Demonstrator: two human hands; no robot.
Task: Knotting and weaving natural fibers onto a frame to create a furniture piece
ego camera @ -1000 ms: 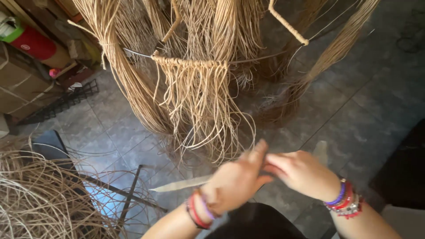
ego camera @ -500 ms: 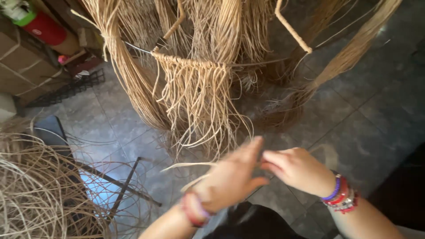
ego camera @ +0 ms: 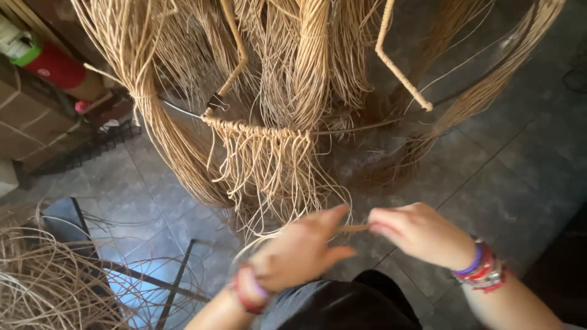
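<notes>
My left hand (ego camera: 299,253) and my right hand (ego camera: 419,232) meet low in the head view, both pinching one thin tan rattan strand (ego camera: 354,228) that spans between the fingers. The strand curls away to the left below my left hand. Both wrists carry coloured bracelets. Just beyond the hands hangs a wire ring frame (ego camera: 269,129) with a fringe of knotted tan strands (ego camera: 275,171) dangling from it. Thick bundles of the same fibre (ego camera: 312,55) hang above the ring.
A loose heap of rattan (ego camera: 43,281) lies at the lower left over a black metal frame (ego camera: 174,284). A red cylinder (ego camera: 58,64) and cardboard boxes (ego camera: 30,128) stand at the upper left. Grey floor tiles (ego camera: 507,183) spread to the right.
The view has tilted so the hanging ring sits closer. My hands have drawn slightly apart along the strand, and the long pale strip seen beside my left hand is gone from view.
</notes>
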